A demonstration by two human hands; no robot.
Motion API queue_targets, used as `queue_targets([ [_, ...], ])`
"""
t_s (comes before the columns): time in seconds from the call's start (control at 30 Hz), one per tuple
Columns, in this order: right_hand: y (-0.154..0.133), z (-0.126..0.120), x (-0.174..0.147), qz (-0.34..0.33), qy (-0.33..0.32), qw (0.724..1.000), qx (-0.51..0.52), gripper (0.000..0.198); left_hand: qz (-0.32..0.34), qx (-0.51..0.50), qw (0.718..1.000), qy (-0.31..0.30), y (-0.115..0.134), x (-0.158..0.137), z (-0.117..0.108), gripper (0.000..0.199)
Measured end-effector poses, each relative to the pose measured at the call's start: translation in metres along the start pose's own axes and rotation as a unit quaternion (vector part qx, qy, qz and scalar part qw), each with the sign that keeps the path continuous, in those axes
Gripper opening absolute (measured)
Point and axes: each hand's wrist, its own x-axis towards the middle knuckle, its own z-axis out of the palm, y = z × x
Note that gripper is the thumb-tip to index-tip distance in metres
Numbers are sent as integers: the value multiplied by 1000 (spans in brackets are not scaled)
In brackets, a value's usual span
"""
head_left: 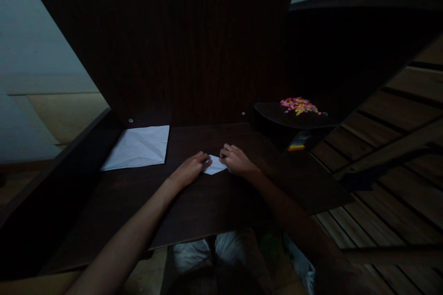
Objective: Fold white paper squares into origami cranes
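A small piece of folded white paper (213, 166) lies on the dark wooden desk (207, 212), between my two hands. My left hand (192, 167) pinches its left side, fingers curled with the thumb on the paper. On the opposite side, my right hand (236, 159) has its fingers bent and closed on the paper's right edge. The paper's near edge comes to a point toward me. Fingers cover parts of both sides, and the dim light hides the finer creases.
White sheets with crease lines (145, 146) lie at the desk's back left. A small corner shelf (273, 113) at the right carries a pile of colourful small pieces (299, 105). Below it stands something with a rainbow-coloured edge (296, 147). A raised side panel (62, 166) bounds the left.
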Motion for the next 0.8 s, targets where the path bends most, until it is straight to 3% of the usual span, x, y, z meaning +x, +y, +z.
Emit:
queue_targets([
  [0.4,0,-6,-2,52,-8,998,32,19,-33,-8,999,-33,1,2,-4,32],
  [0.5,3,-2,-3,49,-8,998,35,16,-43,-51,997,-28,0,1,-7,33],
  [0.67,6,2,-3,62,0,998,28,15,-122,-171,978,16,4,-1,-16,27],
  [0.8,5,-1,-3,72,11,997,22,19,-154,-204,966,34,7,-1,-13,43],
])
